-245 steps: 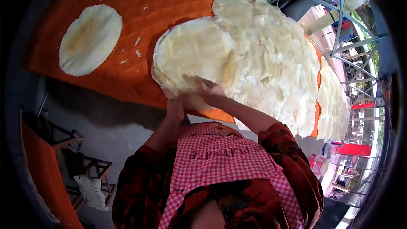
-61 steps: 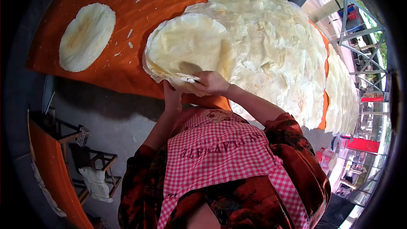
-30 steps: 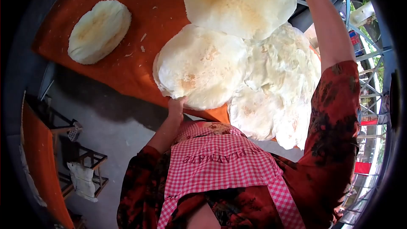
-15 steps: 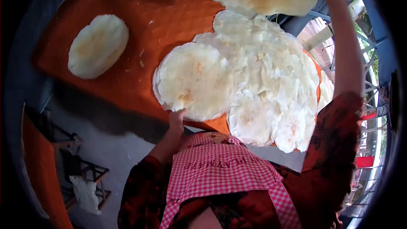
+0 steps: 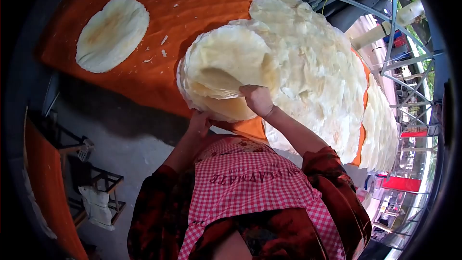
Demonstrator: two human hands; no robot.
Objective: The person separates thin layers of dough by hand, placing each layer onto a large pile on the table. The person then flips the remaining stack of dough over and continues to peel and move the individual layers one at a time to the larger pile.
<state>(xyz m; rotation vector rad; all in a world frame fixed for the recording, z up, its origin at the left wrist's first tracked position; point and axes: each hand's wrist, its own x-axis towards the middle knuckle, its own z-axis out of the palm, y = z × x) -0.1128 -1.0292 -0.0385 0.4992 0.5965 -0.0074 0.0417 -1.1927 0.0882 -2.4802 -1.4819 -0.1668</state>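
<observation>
A round, pale flatbread (image 5: pixel 231 55) lies on a stack of flatbreads (image 5: pixel 185 74) on the orange cloth (image 5: pixel 163 84). Its near edge is lifted and curled, leaving a shadowed gap above the bread beneath. My right hand (image 5: pixel 259 101) is closed on this raised edge, fingers pinching it on the right side. At the near rim of the stack, my left hand (image 5: pixel 198 121) is closed on the edge of a lower flatbread, its fingertips partly hidden. Many overlapping flatbreads (image 5: pixel 313 72) spread to the right of the stack.
A single flatbread (image 5: pixel 113 33) lies farther left on the cloth, with small crumbs between it and the stack. Below left stand a dark-framed stool (image 5: pixel 108 183) and another orange surface (image 5: pixel 45 178). Metal bars (image 5: pixel 404 62) are at the right.
My right hand has come down from the upper right, where a flatbread was held up, to the stack. A flatbread's edge is now lifted there. My left hand stays at the stack's near rim.
</observation>
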